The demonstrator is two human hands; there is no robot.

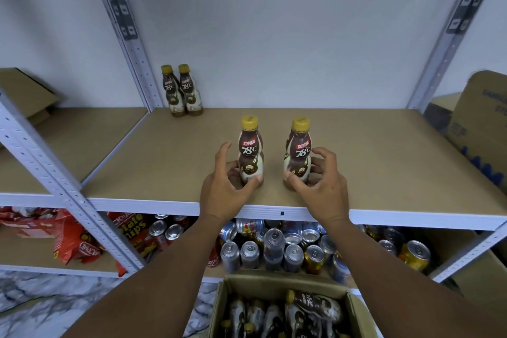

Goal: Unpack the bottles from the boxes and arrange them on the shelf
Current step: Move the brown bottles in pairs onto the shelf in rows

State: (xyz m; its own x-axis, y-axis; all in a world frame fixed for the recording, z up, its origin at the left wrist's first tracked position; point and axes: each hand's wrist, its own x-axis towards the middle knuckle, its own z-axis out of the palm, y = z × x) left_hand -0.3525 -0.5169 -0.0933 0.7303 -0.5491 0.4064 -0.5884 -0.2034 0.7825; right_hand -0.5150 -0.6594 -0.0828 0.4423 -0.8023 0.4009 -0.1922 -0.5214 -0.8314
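Two brown coffee bottles with yellow caps stand upright on the brown shelf board (pixel 370 162). My left hand (pixel 225 186) curls round the base of the left bottle (pixel 250 149), thumb on its front. My right hand (pixel 319 186) curls round the base of the right bottle (pixel 299 152). Two more identical bottles (pixel 181 90) stand side by side at the shelf's back left corner. An open cardboard box (pixel 277 310) below me holds several more bottles lying in it.
Grey metal uprights (pixel 129 35) frame the shelf bay. A cardboard box (pixel 482 129) sits at the shelf's right end, another on the left bay (pixel 24 96). The lower shelf carries several drink cans (pixel 274 247) and red snack bags (pixel 79 241).
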